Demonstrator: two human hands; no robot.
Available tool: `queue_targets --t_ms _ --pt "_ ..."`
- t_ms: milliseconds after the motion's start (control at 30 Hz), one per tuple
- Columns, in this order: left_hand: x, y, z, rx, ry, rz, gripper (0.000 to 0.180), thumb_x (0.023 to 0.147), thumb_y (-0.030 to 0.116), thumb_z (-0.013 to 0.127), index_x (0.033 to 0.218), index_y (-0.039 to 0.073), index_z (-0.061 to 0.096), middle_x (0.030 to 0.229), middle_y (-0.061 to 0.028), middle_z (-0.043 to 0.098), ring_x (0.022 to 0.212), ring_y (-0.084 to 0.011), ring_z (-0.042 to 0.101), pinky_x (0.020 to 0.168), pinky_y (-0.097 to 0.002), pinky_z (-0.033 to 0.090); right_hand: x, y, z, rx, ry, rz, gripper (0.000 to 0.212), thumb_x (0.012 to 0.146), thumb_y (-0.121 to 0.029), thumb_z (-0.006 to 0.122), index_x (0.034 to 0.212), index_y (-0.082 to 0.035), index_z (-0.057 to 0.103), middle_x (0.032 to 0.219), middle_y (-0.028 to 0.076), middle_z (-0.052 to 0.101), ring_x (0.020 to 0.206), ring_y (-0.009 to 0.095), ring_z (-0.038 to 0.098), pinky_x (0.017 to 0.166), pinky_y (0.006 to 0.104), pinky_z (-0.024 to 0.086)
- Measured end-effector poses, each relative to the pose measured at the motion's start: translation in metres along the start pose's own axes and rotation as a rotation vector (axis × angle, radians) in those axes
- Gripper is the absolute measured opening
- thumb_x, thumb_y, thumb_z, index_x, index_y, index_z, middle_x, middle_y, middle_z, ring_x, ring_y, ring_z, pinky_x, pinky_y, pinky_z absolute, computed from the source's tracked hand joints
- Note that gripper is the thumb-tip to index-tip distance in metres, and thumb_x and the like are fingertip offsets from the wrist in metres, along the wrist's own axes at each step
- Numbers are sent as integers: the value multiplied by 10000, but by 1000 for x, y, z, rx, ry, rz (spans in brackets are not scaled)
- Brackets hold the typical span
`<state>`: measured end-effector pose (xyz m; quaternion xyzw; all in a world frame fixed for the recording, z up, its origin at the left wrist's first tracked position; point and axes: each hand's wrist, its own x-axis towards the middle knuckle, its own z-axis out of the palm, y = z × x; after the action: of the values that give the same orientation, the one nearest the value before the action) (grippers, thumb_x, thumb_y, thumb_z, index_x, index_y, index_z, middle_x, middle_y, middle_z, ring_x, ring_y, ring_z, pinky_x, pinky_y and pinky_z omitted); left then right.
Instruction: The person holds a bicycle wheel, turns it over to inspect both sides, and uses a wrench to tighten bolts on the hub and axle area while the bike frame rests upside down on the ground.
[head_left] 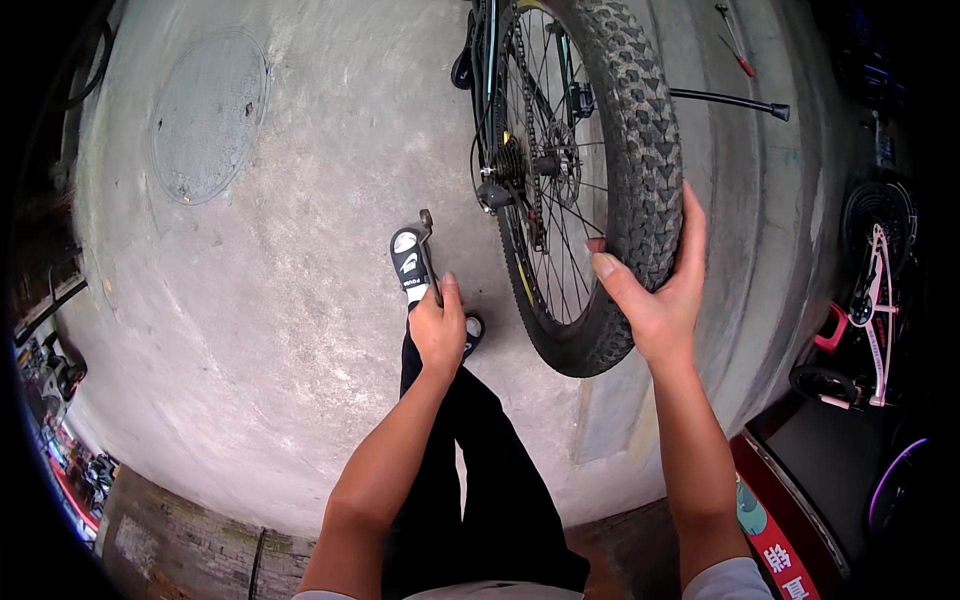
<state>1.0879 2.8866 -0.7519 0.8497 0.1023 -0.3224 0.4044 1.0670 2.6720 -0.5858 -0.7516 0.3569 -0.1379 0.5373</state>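
Observation:
A bicycle wheel with a thick knobby black tyre (645, 150) stands in front of me on the right. My right hand (665, 300) grips the lower near part of the tyre, thumb on the spoke side and fingers round the outer side. My left hand (440, 330) is closed round a slim dark metal tool (428, 245), like a wrench, with a brownish head pointing away from me. The tool is apart from the bicycle. A cassette (510, 160), a rear derailleur (493, 196) and a brake disc (563, 172) show at the hub.
A kickstand (735, 101) sticks out to the right of the wheel. Beyond it a red-handled screwdriver (745, 66) lies on the concrete floor (310, 250). A round cover (210, 115) is set in the floor at left. A pink bicycle (880, 300) stands at far right.

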Motion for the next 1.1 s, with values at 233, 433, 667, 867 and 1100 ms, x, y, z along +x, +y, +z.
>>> queue_targets --t_ms 233,433,667,867,1100 --pt "-51 81 -62 -100 -180 580 224 948 232 650 890 23 594 608 -98 540 527 -273 552 513 -387 430 -13 6 -1 -14 -5 -11 785 877 -332 679 1460 83 357 1329 226 554 1214 287 567 1052 387 423" --pt "-40 165 -76 -1 -237 973 200 872 118 619 1047 32 664 674 -58 589 562 -242 567 565 -344 377 -22 12 5 -143 227 -126 728 989 -501 439 1389 107 432 1311 245 563 1191 325 586 1001 411 465" --pt "-65 222 -65 195 -181 1160 331 788 116 757 1109 53 705 821 -19 655 663 -171 577 603 -302 353 -34 -8 -9 175 220 -108 809 969 -701 372 1255 40 524 1272 209 555 1181 324 580 1001 445 469" --pt "-80 236 -29 262 -130 1264 342 734 239 809 1045 108 755 889 19 667 735 -142 592 666 -279 377 -15 -23 -36 642 95 -16 312 1042 -257 381 1074 24 512 1039 224 617 1013 317 618 997 474 458" --pt "-69 244 -4 359 141 1047 657 864 213 718 1411 -20 437 1457 -308 363 1337 -431 384 1103 -528 320 50 62 -83 721 230 320 303 1090 -272 379 1110 -4 518 663 15 393 506 120 383 491 300 438"
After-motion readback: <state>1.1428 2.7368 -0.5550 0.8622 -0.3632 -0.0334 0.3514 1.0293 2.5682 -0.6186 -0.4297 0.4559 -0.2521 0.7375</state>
